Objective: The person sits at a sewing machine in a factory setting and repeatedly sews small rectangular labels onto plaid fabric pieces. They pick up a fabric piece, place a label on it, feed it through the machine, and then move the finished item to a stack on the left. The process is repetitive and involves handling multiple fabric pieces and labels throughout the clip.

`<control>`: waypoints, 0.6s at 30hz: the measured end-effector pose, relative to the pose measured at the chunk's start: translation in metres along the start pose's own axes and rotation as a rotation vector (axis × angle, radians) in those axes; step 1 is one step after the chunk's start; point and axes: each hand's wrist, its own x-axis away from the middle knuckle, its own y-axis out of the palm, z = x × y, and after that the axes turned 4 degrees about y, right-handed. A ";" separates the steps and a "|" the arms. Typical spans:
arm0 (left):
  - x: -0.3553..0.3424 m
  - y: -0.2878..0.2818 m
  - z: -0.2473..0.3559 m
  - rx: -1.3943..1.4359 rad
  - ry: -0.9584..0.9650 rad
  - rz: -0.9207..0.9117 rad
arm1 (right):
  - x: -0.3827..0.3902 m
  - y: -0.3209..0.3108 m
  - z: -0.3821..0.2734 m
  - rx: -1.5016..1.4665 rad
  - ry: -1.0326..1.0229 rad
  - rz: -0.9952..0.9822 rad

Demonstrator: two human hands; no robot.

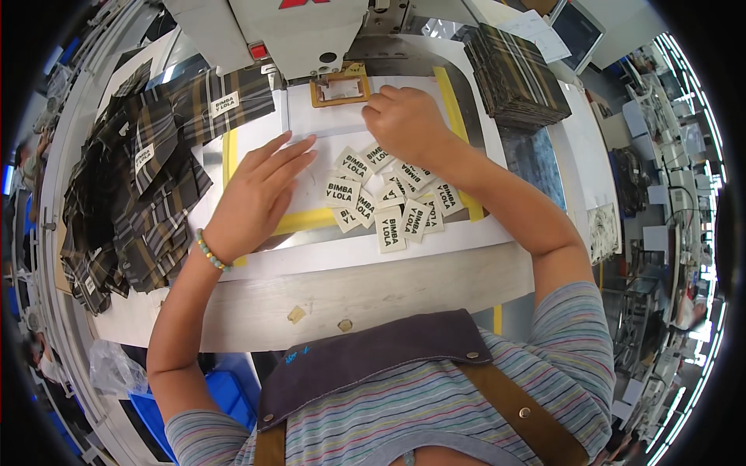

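My left hand, a beaded bracelet at its wrist, is stretched out flat over the white work surface, fingers extended and holding nothing. My right hand is curled closed just right of the small brass-coloured clamp frame under the sewing machine head. What its fingertips pinch, if anything, is hidden. Between and below my hands lies a loose heap of cream fabric labels with dark print, several overlapping and some partly covered by my right hand.
On the left, dark plaid fabric pieces are piled, some bearing labels. A neat stack of plaid pieces stands at the back right. Yellow tape strips edge the work surface. Below left are a blue bin and a clear plastic bag.
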 end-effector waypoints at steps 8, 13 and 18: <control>-0.033 0.023 0.000 -0.086 -0.019 -0.071 | -0.012 0.004 -0.005 0.041 -0.118 0.020; -0.040 0.024 -0.003 -0.093 -0.002 -0.072 | 0.000 0.002 -0.001 0.007 -0.144 0.030; -0.043 0.025 -0.003 -0.100 0.017 -0.063 | 0.003 -0.010 0.000 0.007 -0.232 0.135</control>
